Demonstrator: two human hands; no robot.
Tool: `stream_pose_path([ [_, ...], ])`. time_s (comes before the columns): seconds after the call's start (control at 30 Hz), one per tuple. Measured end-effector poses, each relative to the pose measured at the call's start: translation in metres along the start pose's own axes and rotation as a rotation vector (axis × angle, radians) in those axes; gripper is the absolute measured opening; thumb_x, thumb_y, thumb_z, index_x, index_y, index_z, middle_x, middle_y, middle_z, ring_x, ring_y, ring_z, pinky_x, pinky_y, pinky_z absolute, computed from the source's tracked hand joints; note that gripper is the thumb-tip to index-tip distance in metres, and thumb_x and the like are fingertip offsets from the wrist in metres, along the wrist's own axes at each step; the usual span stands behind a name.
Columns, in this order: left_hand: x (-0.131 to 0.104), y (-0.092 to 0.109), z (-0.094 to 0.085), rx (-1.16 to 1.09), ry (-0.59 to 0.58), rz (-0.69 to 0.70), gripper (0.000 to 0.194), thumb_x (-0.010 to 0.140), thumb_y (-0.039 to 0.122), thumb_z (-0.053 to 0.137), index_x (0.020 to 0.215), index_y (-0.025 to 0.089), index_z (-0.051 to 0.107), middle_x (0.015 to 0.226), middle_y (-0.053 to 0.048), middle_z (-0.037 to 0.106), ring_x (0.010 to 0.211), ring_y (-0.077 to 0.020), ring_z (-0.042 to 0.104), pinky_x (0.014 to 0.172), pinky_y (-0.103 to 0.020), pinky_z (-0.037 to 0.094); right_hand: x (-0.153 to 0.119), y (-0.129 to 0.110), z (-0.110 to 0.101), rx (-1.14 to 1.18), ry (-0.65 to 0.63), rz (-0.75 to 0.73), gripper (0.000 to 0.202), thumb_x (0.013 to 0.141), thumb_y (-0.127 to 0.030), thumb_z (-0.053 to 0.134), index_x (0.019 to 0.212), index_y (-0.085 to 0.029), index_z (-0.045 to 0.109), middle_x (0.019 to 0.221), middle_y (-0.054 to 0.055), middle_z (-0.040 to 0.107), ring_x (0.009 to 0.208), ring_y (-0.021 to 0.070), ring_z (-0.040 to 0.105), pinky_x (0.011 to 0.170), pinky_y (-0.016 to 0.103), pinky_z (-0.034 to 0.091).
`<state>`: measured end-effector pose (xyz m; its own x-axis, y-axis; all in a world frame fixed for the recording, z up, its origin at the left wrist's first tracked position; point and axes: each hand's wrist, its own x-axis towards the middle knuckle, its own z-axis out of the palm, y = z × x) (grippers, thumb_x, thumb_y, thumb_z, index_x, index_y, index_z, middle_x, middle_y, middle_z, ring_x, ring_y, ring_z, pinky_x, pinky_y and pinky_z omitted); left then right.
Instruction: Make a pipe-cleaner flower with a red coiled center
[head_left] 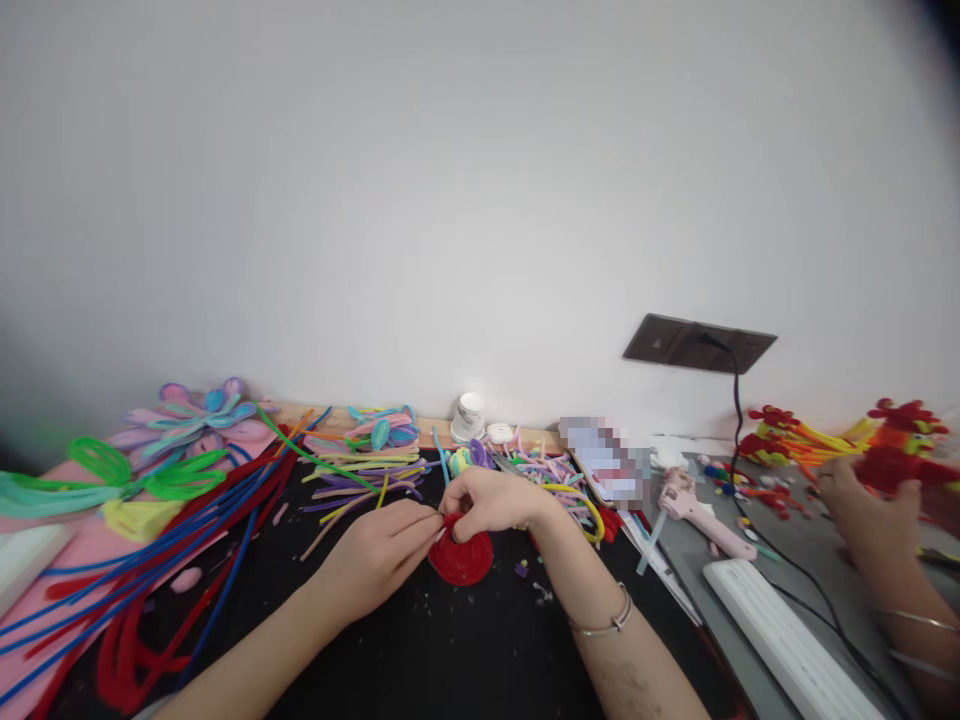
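A flat red fuzzy disc [463,563] lies under my fingers at the middle of the black work surface. My left hand [375,558] reaches its upper left edge with the fingertips pinched together; what is between them is too small to make out. From the right, my right hand [484,500] bends over the disc's top edge, its thumb and fingers closed on the red fuzzy material. The two hands' fingertips almost meet.
Pipe cleaners [367,480] lie behind and left. A paper cup [469,415] stands at the wall. On the right are a pink glue gun [705,515], a white power strip [787,640], a black cord and another person's hand [874,515] holding a red fuzzy figure [896,465].
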<state>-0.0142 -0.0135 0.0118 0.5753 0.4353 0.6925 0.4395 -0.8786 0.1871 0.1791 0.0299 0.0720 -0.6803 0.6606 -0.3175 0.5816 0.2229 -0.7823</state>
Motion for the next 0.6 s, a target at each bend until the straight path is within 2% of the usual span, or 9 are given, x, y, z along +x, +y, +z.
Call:
stream_pose_path([
  [0.27,0.0036,0.0047,-0.0016,0.025,0.005,0.017,0.02,0.086,0.016,0.051,0.099,0.019,0.066,0.085,-0.008,0.071,0.08,-0.0164,0.066,0.076,-0.027,0.054,-0.0002,-0.0013,0.0006,-0.031,-0.007,0.01,0.007,0.058,-0.015,0.06,0.061,-0.017,0.054,0.052,-0.008,0.045,0.049,0.0067,0.038,0.042,0.019,0.026],
  [0.47,0.0068,0.0081,-0.0043,0.009,-0.064,0.01,0.02,0.085,0.015,0.051,0.099,0.019,0.066,0.085,-0.008,0.07,0.081,-0.0174,0.065,0.077,-0.029,0.053,0.0019,0.0021,0.001,-0.055,-0.021,0.005,0.007,0.058,-0.016,0.062,0.062,-0.017,0.055,0.054,-0.008,0.047,0.049,0.0066,0.039,0.043,0.019,0.028],
  [0.53,0.0063,0.0079,-0.005,-0.023,-0.073,-0.037,0.019,0.084,0.015,0.052,0.097,0.02,0.065,0.086,-0.007,0.07,0.082,-0.0179,0.064,0.078,-0.03,0.053,0.0018,0.0023,0.0006,-0.063,-0.033,-0.007,0.008,0.059,-0.017,0.062,0.063,-0.017,0.056,0.053,-0.008,0.046,0.049,0.0064,0.039,0.043,0.018,0.027],
  [0.6,0.0048,0.0064,-0.005,-0.065,-0.035,-0.15,0.017,0.084,0.016,0.053,0.096,0.02,0.064,0.09,-0.007,0.07,0.085,-0.0188,0.064,0.08,-0.032,0.052,0.0006,0.0017,-0.0008,-0.06,-0.008,-0.014,0.008,0.06,-0.017,0.063,0.065,-0.017,0.058,0.053,-0.008,0.047,0.049,0.0065,0.04,0.042,0.018,0.027],
])
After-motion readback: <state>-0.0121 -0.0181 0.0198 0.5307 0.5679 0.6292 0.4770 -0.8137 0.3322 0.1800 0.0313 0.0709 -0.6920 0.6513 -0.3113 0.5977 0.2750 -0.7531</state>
